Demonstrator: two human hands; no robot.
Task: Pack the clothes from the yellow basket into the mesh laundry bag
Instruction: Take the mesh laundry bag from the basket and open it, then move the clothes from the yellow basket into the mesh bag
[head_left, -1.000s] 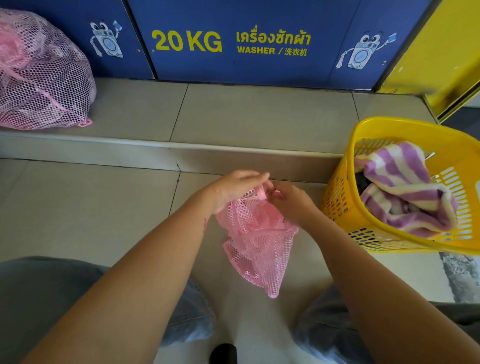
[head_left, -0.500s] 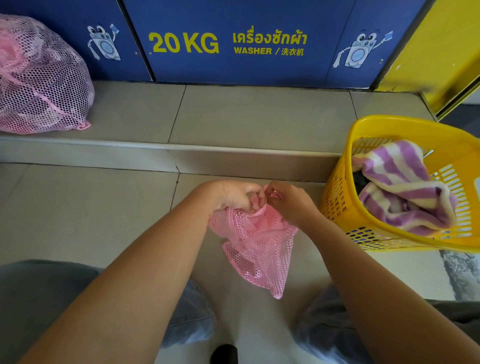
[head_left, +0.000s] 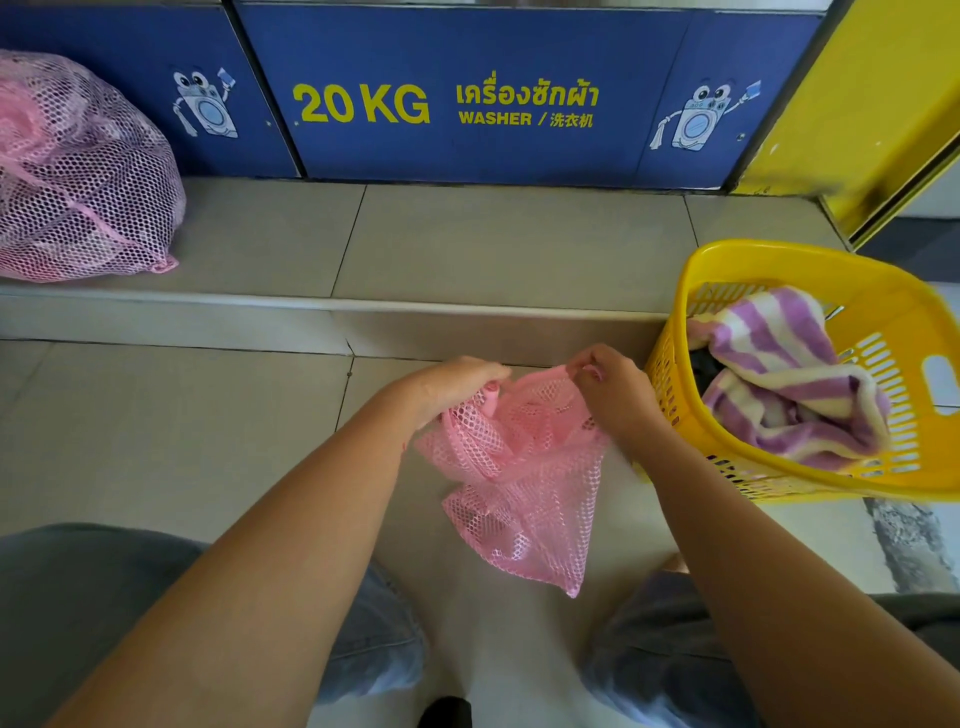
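A pink mesh laundry bag (head_left: 524, 483) hangs limp and crumpled in front of me above the tiled floor. My left hand (head_left: 452, 389) grips its top edge on the left, and my right hand (head_left: 613, 389) pinches the top edge on the right, holding the rim stretched between them. To the right stands the yellow basket (head_left: 810, 260), tilted toward me. Inside it lies a purple-and-white striped towel (head_left: 789, 384) over a dark garment (head_left: 706, 364) that is mostly hidden.
A full pink mesh bag (head_left: 78, 171) sits on the raised tiled step (head_left: 493, 244) at the far left. Blue washer panels (head_left: 467, 98) marked 20 KG rise behind the step. A yellow door panel (head_left: 872, 104) stands at the upper right. My knees frame the bottom edge.
My hands have moved apart, the right one toward the basket, spreading the top of the pink mesh bag wider than before.
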